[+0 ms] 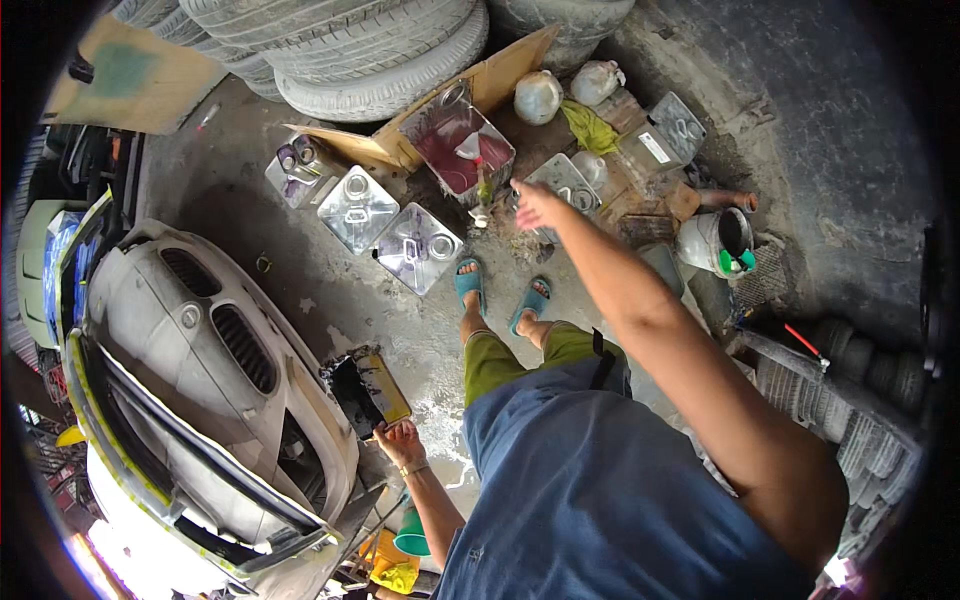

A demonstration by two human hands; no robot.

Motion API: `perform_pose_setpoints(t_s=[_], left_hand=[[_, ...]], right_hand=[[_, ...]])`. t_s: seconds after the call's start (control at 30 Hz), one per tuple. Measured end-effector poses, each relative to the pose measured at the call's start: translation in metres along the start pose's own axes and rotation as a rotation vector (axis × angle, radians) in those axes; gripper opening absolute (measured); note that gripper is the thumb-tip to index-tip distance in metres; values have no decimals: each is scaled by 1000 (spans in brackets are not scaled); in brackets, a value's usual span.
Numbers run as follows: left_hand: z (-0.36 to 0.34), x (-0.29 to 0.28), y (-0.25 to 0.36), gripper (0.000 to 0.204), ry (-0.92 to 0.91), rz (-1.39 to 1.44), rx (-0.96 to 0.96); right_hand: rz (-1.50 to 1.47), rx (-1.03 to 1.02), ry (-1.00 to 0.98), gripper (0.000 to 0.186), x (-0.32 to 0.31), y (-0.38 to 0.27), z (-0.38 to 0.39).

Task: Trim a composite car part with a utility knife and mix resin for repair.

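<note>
My left hand (401, 445) grips the near edge of a cut-open yellow tin (390, 389), whose inside is coated black. The tin is held low beside the grey car bumper. My right hand (541, 207) reaches forward with its fingers apart and holds nothing. Just below it stands a square metal can (562, 181), partly covered by the hand. To the left of my fingers, a wide open-topped square tin (448, 150) is stained dark red inside. A small tool with a red and white top and a greenish lower part (483, 185) rests at its near rim.
Several square metal cans (357, 208) stand ahead on the left. Stacked tyres (375, 60) and a cardboard sheet (515, 72) lie behind. A primed bumper (185, 340) fills the left side. At the right are a grey bucket (700, 243), more tyres and a yellow-green cloth (588, 126).
</note>
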State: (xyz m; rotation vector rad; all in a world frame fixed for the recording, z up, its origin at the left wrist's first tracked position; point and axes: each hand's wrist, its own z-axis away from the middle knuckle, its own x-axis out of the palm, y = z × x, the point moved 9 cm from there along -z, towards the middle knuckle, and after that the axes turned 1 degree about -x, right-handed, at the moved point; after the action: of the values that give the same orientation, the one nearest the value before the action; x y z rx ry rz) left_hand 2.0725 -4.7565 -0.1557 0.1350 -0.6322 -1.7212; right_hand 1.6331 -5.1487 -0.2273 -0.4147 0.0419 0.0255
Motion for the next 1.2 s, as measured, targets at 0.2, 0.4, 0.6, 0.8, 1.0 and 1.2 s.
perform_pose_setpoints(t_s=[0.2,0.4,0.6,0.8,1.0,1.2], left_hand=[[-31,52,21,39,64,-161,-17],[-52,85,32,40,59,-255,-21],[-57,106,33,40,-9,-331,-4],[-66,105,28,43,0,-370,-32],[-74,97,32,45,35,-437,-24],[-81,114,33,43,20,-450,0]], right_hand=[[-898,114,-201,59,104,17,-35],[-168,7,128,17,58,-41,-76],[1155,-185,416,30,16,-145,2],[1286,-119,550,27,-9,-127,-28],[1234,-153,452,28,-17,-118,-18],[1070,-443,333,27,-53,-106,-76]])
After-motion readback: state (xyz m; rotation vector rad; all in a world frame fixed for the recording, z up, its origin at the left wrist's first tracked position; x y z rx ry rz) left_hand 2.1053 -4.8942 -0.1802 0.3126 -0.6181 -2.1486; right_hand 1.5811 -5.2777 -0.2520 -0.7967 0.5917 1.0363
